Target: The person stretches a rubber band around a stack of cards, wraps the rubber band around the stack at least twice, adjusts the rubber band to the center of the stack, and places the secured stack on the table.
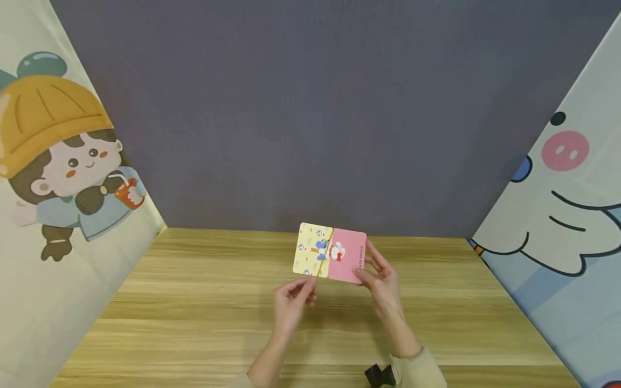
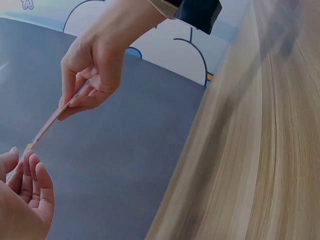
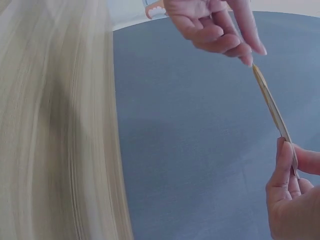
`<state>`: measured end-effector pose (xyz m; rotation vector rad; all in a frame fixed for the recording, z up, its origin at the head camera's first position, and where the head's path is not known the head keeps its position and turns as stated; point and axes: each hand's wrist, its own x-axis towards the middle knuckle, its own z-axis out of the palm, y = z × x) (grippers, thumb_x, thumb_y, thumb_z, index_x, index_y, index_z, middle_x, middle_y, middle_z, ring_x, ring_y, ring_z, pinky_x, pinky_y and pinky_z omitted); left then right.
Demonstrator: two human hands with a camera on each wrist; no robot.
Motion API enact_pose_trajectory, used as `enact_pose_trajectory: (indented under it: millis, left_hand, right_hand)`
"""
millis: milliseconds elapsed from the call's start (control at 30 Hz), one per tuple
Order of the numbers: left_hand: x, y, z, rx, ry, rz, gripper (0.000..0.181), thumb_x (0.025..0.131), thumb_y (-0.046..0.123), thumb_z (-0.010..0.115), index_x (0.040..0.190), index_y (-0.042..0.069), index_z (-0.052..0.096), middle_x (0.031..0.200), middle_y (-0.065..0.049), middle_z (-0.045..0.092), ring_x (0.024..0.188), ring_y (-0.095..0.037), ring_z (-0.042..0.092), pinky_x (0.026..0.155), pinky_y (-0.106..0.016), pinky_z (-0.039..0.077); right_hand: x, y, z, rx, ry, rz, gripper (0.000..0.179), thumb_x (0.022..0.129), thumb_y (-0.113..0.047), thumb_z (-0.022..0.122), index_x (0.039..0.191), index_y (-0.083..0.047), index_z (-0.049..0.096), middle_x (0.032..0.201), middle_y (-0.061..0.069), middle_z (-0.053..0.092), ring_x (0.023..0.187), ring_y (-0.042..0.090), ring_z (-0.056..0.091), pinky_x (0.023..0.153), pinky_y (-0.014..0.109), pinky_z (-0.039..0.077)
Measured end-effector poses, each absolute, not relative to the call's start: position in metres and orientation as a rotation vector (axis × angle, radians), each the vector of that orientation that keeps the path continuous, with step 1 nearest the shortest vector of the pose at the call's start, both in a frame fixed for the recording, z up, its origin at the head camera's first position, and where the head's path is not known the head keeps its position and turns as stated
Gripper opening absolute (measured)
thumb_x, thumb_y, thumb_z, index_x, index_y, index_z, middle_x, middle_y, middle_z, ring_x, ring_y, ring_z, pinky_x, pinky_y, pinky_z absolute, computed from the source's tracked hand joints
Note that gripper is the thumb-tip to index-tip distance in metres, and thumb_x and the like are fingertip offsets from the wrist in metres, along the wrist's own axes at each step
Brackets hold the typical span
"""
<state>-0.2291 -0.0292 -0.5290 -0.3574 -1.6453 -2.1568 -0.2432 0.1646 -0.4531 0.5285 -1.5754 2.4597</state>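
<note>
A small thin notebook (image 1: 346, 248) is held up above the table, its face half yellow with little prints and half pink with a white rabbit. A slim yellow elastic band (image 1: 324, 264) crosses it near the middle, slanting toward the lower edge. My right hand (image 1: 385, 285) grips the pink end, thumb on the front and fingers behind. At the lower edge, my left hand (image 1: 293, 302) pinches the band with thumb and forefinger. In the right wrist view the notebook (image 3: 272, 107) appears edge-on, the left fingertips (image 3: 246, 57) right at its far end.
The wood-grain table (image 1: 218, 318) lies beneath both hands. A dark grey panel (image 1: 310, 118) rises behind it. Cartoon-printed sheets flank it, with a child in a hat (image 1: 82, 161) at left and a white character (image 1: 565, 178) at right. A black device (image 1: 380, 375) sits by the right sleeve.
</note>
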Motion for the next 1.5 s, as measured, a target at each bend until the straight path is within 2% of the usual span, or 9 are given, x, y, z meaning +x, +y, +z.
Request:
enact_pose_trajectory:
  millis: [167, 567, 767, 933, 1000, 1167, 1300, 1400, 1500]
  left_hand:
    - [-0.248, -0.023, -0.554, -0.157, -1.632, -2.278, 0.022, 0.080, 0.020, 0.066, 0.089, 0.000, 0.066, 0.077, -0.026, 0.060, 0.056, -0.025, 0.059, 0.048, -0.034, 0.052]
    - [-0.239, -0.019, -0.533, -0.164, -1.604, -2.302, 0.025, 0.079, 0.018, 0.066, 0.088, -0.005, 0.065, 0.075, -0.022, 0.062, 0.055, -0.021, 0.059, 0.050, -0.034, 0.053]
    - [-0.245, -0.016, -0.544, -0.085, -1.695, -2.357, 0.028, 0.075, 0.027, 0.070, 0.087, 0.002, 0.068, 0.077, -0.020, 0.063, 0.059, -0.025, 0.060, 0.056, -0.039, 0.054]
    - [-0.243, -0.014, -0.540, -0.114, -1.692, -2.369, 0.030, 0.076, 0.027, 0.069, 0.088, 0.000, 0.067, 0.077, -0.023, 0.063, 0.059, -0.026, 0.060, 0.056, -0.039, 0.054]
    - [-0.243, -0.013, -0.539, -0.099, -1.683, -2.368, 0.029, 0.076, 0.027, 0.070, 0.087, 0.000, 0.068, 0.077, -0.022, 0.063, 0.058, -0.026, 0.060, 0.055, -0.039, 0.054]
    - [-0.242, -0.013, -0.539, -0.044, -1.666, -2.344, 0.026, 0.076, 0.026, 0.070, 0.084, 0.002, 0.068, 0.075, -0.020, 0.063, 0.057, -0.027, 0.059, 0.054, -0.040, 0.053]
    - [-0.239, -0.011, -0.536, -0.151, -1.637, -2.277, 0.023, 0.079, 0.021, 0.067, 0.084, -0.002, 0.067, 0.071, -0.016, 0.064, 0.055, -0.021, 0.060, 0.051, -0.035, 0.053]
    - [-0.217, -0.006, -0.502, -0.228, -1.673, -2.246, 0.021, 0.081, 0.014, 0.065, 0.084, -0.007, 0.065, 0.070, -0.018, 0.063, 0.053, -0.018, 0.059, 0.050, -0.032, 0.053]
    - [-0.204, 0.001, -0.484, -0.262, -1.691, -2.232, 0.017, 0.083, 0.009, 0.062, 0.084, -0.007, 0.066, 0.070, -0.019, 0.063, 0.054, -0.018, 0.060, 0.051, -0.031, 0.053]
  right_hand:
    - [-0.248, 0.166, -0.461, 0.559, -1.538, 2.487, 0.067, 0.074, 0.004, 0.067, 0.134, -0.007, 0.038, 0.101, 0.016, 0.057, 0.075, 0.026, 0.064, 0.052, 0.028, 0.053]
    - [-0.228, 0.154, -0.435, 0.423, -1.611, 2.425, 0.065, 0.072, 0.001, 0.069, 0.131, -0.009, 0.043, 0.097, 0.011, 0.058, 0.070, 0.018, 0.064, 0.052, 0.023, 0.052]
    - [-0.258, 0.169, -0.482, 0.517, -1.579, 2.454, 0.067, 0.075, 0.007, 0.064, 0.134, -0.009, 0.038, 0.102, 0.017, 0.056, 0.074, 0.027, 0.064, 0.051, 0.030, 0.053]
    - [-0.289, 0.178, -0.527, 0.489, -1.641, 2.426, 0.070, 0.077, 0.007, 0.063, 0.137, -0.014, 0.035, 0.108, 0.018, 0.055, 0.078, 0.030, 0.063, 0.051, 0.035, 0.053]
    - [-0.288, 0.178, -0.523, 0.521, -1.598, 2.450, 0.070, 0.076, 0.007, 0.064, 0.136, -0.014, 0.035, 0.107, 0.017, 0.055, 0.077, 0.030, 0.063, 0.050, 0.034, 0.053]
    - [-0.243, 0.162, -0.456, 0.528, -1.540, 2.497, 0.066, 0.074, 0.006, 0.065, 0.133, -0.008, 0.040, 0.100, 0.016, 0.057, 0.074, 0.025, 0.064, 0.050, 0.028, 0.052]
    - [-0.255, 0.165, -0.475, 0.564, -1.561, 2.469, 0.064, 0.076, 0.005, 0.064, 0.134, -0.010, 0.040, 0.101, 0.014, 0.058, 0.074, 0.025, 0.064, 0.050, 0.028, 0.052]
    - [-0.264, 0.166, -0.491, 0.612, -1.568, 2.453, 0.064, 0.077, 0.007, 0.063, 0.134, -0.011, 0.039, 0.102, 0.014, 0.057, 0.075, 0.026, 0.064, 0.049, 0.029, 0.052]
    - [-0.246, 0.153, -0.465, 0.459, -1.669, 2.413, 0.064, 0.075, 0.005, 0.063, 0.133, -0.009, 0.040, 0.102, 0.019, 0.055, 0.074, 0.027, 0.064, 0.050, 0.029, 0.052]
